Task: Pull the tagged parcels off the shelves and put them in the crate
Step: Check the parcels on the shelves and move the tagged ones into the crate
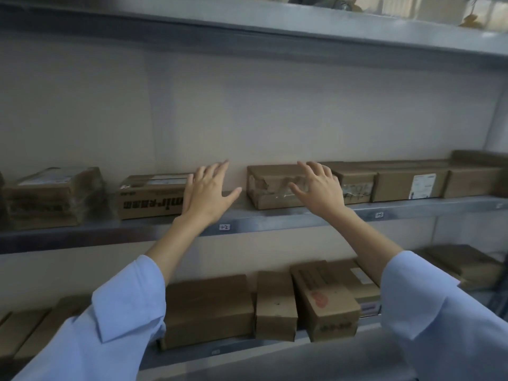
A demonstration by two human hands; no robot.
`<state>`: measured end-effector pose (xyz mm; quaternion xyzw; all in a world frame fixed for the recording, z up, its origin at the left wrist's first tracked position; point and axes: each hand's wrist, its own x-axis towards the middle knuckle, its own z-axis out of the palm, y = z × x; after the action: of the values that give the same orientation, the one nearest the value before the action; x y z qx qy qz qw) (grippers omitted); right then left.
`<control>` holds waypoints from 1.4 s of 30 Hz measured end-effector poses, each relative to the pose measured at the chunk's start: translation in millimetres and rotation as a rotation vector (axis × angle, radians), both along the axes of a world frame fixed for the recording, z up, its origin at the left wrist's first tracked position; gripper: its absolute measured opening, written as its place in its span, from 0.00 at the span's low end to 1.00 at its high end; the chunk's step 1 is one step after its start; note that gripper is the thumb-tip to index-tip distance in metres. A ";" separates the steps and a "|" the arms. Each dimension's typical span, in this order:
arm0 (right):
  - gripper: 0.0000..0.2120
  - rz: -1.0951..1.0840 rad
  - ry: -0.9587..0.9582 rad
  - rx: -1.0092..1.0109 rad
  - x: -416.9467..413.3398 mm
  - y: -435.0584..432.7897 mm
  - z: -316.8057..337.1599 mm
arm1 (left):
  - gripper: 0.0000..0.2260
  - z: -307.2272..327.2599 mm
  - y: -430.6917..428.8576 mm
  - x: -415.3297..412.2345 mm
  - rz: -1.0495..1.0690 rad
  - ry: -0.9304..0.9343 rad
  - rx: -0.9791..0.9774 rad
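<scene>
Cardboard is all we see at reach height. Our right fingers (310,171) are spread wide, empty, over the front face of the taped parcel (272,185) on the middle shelf (247,221); contact can't be confirmed, looks like hovering or just touching. Our left fingers (211,171) are also splayed and empty, in the gap between that parcel and the printed box (151,196) to its left, palm edge overlapping the printed box's right end. Right hand (319,191) and left hand (206,193) thus bracket the taped parcel, so we judge it's the pick: two open hands, one per side, suits a wide flat box.

Parcel sits at the shelf's front edge, against a row of boxes (384,182) on its right; one of them carries a white label (420,185). Whether the target itself is tagged, can't tell. Blue sleeves (129,312) sit pushed back off our wrists. More boxes on the lower shelf (275,306). Crate not in view.

Next, probably: close on both ends, slide forward. Torn tape could snag.
</scene>
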<state>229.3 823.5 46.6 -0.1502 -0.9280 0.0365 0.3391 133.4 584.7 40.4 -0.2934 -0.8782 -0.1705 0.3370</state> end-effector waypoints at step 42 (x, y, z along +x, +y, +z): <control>0.26 0.295 -0.047 0.051 -19.0 88.4 -15.1 | 0.25 -13.7 56.6 8.6 -0.118 -0.354 0.314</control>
<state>210.3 911.9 31.5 -0.0041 -0.9482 0.0589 0.3121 142.0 641.4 26.7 -0.2536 -0.8677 -0.3731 0.2089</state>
